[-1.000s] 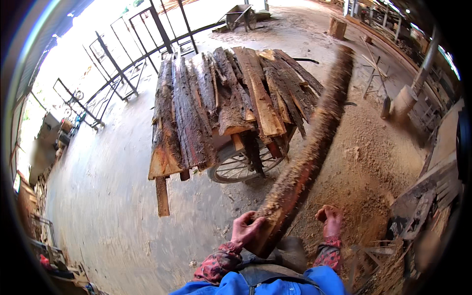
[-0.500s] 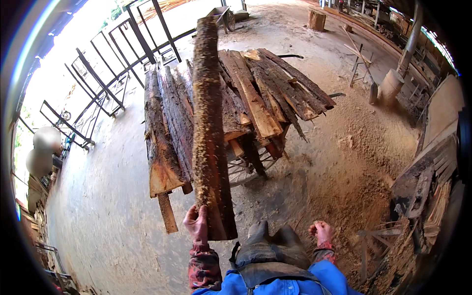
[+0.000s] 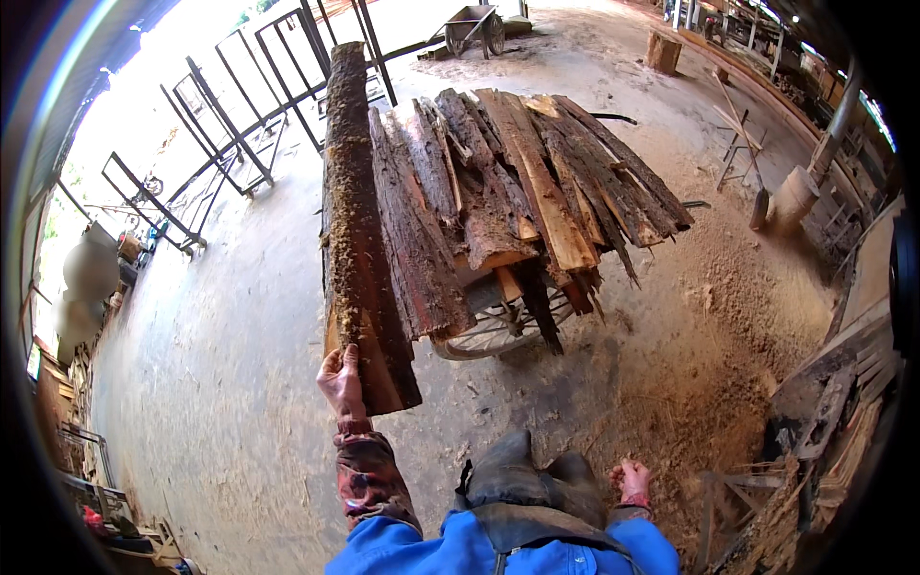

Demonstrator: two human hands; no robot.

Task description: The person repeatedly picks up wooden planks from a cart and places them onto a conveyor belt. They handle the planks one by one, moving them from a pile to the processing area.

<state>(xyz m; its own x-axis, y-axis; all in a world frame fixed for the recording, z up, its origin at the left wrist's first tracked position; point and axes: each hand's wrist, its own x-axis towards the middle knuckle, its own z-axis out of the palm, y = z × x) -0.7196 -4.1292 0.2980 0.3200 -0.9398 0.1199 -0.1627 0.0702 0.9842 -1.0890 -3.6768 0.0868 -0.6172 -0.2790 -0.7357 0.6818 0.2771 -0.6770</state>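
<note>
My left hand (image 3: 342,381) grips the near end of a long bark-covered wood slab (image 3: 353,211), thumb on top at its left edge. This slab lies along the left side of a pile of rough bark slabs (image 3: 498,182), its far end reaching beyond them. Under the pile a spoked wheel (image 3: 489,333) of a cart shows in part; the slabs hide most of the cart. Low on the right, beside my dark apron, my right hand (image 3: 630,477) hangs with curled fingers and nothing visible in it. It is apart from the wood.
Sawdust (image 3: 709,326) is heaped on the floor to the right, beside stacked scrap wood (image 3: 824,412). Black metal frames (image 3: 230,134) stand at the far left. A wheelbarrow (image 3: 474,29), a log stump (image 3: 662,52) and a shovel (image 3: 760,206) are farther off.
My left hand has moved the slab leftward and lowered it onto the pile's left side. The pile sits farther right in view. My right hand stays low and curled.
</note>
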